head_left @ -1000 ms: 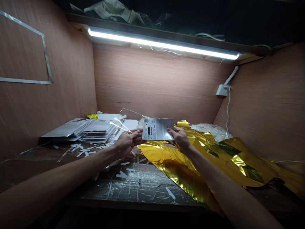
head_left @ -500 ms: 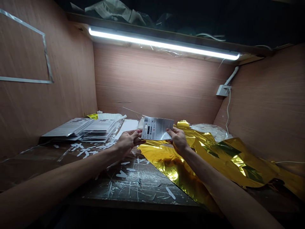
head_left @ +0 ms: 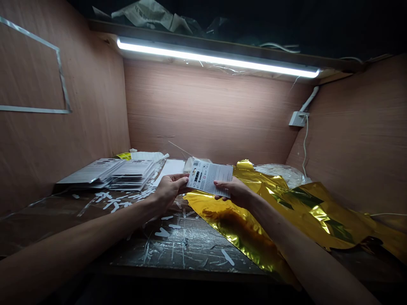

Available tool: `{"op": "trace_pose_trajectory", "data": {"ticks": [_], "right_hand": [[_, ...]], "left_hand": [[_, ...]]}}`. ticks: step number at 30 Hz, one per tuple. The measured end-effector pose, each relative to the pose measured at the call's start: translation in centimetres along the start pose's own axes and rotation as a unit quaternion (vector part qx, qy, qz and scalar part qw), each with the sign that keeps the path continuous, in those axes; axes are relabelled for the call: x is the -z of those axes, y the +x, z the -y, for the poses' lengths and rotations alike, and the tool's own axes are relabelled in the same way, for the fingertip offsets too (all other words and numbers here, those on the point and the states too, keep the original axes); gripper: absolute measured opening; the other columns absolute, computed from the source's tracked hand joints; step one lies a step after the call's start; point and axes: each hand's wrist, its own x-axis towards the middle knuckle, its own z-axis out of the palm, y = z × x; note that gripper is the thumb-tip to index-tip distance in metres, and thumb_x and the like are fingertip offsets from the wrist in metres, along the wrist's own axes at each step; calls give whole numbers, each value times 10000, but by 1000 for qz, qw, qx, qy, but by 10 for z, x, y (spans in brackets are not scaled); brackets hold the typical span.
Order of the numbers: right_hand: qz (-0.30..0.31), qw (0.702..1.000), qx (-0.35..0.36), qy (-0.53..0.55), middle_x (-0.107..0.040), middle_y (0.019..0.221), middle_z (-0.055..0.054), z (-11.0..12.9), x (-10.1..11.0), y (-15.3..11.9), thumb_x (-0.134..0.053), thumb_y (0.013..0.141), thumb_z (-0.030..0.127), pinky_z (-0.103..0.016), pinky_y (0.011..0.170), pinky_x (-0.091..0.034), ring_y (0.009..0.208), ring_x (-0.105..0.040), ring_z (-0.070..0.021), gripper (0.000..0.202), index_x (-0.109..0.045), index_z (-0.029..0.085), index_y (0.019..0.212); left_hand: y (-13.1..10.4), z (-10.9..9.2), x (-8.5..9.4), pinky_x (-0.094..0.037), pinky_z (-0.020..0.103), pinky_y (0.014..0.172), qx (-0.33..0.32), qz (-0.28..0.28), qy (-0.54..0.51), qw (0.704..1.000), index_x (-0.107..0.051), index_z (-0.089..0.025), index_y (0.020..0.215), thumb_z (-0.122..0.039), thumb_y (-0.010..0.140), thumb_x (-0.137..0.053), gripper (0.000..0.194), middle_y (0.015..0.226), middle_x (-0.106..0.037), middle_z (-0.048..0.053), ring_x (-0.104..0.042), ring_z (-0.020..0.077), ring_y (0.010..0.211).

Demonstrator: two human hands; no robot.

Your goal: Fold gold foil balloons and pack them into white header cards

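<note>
Between my hands is a printed packaging card [head_left: 208, 180], its text, barcode and small icons facing me and a hang hole near its left end. My left hand [head_left: 171, 188] pinches the card's left edge with thumb and fingers. At the other end my right hand [head_left: 233, 189] grips it, thumb across the printed face and fingers behind. The card is tilted, its right end lower. A thin twisted string [head_left: 179, 148] sticks up past its upper left corner. Gold foil sheeting [head_left: 219, 216] lies beneath and to the right of the hands.
Stacks of printed cards [head_left: 132, 173] stand at the left on the worktable [head_left: 190, 250]. Small white cut-out scraps [head_left: 163, 232] are scattered around. A clear plastic bag [head_left: 282, 173] sits at the back right. Wooden walls enclose the bench under a light tube [head_left: 219, 58].
The card has tipped, its right end going down. My right hand has shifted its hold, the thumb now lying farther in over the card. My left hand stays at the left edge.
</note>
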Motion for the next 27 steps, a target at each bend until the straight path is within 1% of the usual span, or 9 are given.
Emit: {"op": "trace_pose_trajectory", "data": {"ticks": [4,7,10,12,15,18,21,25,27], "right_hand": [[-32,999,14,22,-726,858,-139,2,-8,-1,-805,765,180,-161,352,-462,540,-661,-130,260,-668,101,971],[-24,998,38,34,-691,779,-104,0,-12,-1,-821,746,199,-157,344,-464,497,-632,-113,237,-660,110,896],[-13,998,50,48,-660,731,-69,-2,-13,0,-845,719,232,-161,348,-473,479,-620,-107,261,-640,129,844],[-16,997,53,57,-659,726,-66,-4,-13,1,-856,706,239,-168,351,-478,484,-627,-115,289,-625,141,849],[-20,996,68,63,-660,712,-63,-4,-11,2,-866,705,241,-184,354,-488,489,-634,-132,320,-609,161,880],[-26,995,74,57,-658,698,-62,-4,-8,3,-870,707,250,-194,357,-499,490,-638,-141,327,-606,170,882],[-32,995,80,54,-659,700,-62,-3,-8,2,-874,695,269,-199,359,-506,486,-632,-138,330,-609,172,865],[-26,994,89,62,-659,726,-59,-5,-15,1,-883,683,311,-203,366,-511,484,-624,-126,355,-616,164,865],[-14,994,87,61,-660,745,-60,-6,-19,0,-884,690,325,-207,375,-515,484,-624,-123,366,-622,156,882]], "left_hand": [[1,2,1,-649,346,815,12,-20,18,1000,-771,-33,1033,-56,800,-789,235,1018,-784,208,-776,239,836],[2,1,0,-653,351,789,17,-58,14,998,-765,-37,990,15,732,-819,269,978,-788,189,-769,224,781],[1,-1,0,-657,326,730,19,-84,-3,996,-754,-45,935,65,724,-801,243,859,-785,144,-753,197,698],[1,-4,0,-658,313,735,26,-74,-13,997,-750,-46,934,57,775,-762,190,862,-782,142,-752,191,706],[1,-8,0,-662,315,762,41,-32,-32,998,-740,-49,979,-45,926,-645,110,1002,-778,191,-767,209,798],[0,-11,1,-662,341,779,57,-6,-51,997,-722,-53,1030,-179,1024,-530,230,1106,-756,228,-775,232,847],[-1,-10,1,-653,377,814,69,0,-54,996,-717,-68,1030,-245,1034,-525,261,1081,-762,225,-778,243,827],[-4,-3,-3,-642,400,834,73,-2,-51,996,-724,-76,936,-222,1001,-588,210,905,-778,205,-775,255,800],[-6,-1,-6,-640,389,832,70,-2,-49,996,-730,-64,921,-207,991,-601,205,880,-778,205,-772,252,792]]}}
